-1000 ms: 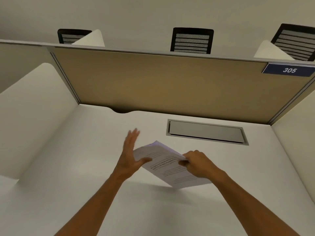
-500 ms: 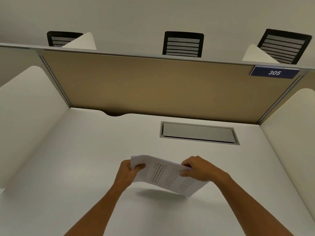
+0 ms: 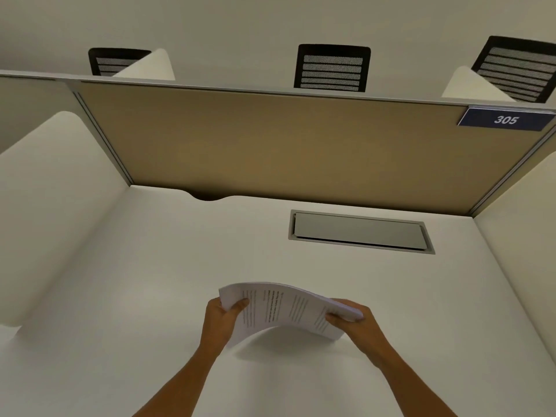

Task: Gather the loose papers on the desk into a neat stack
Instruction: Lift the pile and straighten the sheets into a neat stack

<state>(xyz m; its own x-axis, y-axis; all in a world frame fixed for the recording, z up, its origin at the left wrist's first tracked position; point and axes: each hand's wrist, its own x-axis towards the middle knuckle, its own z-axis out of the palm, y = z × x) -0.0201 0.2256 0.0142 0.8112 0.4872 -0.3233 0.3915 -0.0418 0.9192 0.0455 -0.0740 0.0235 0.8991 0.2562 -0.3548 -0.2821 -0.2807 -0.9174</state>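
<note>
A tan back wall [image 3: 285,149] stood behind the white worktop [image 3: 156,266]. White side walls [image 3: 54,188] closed it in. A grey flap [image 3: 359,230] sat flat in the worktop. A blue sign [image 3: 505,119] said 305. Three black chairs [image 3: 332,67] showed beyond.

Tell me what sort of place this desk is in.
Most likely a library or study hall carrel. The desk is walled by a tan divider, a blue plate reads 305, and matching chairs line up beyond it.
</note>
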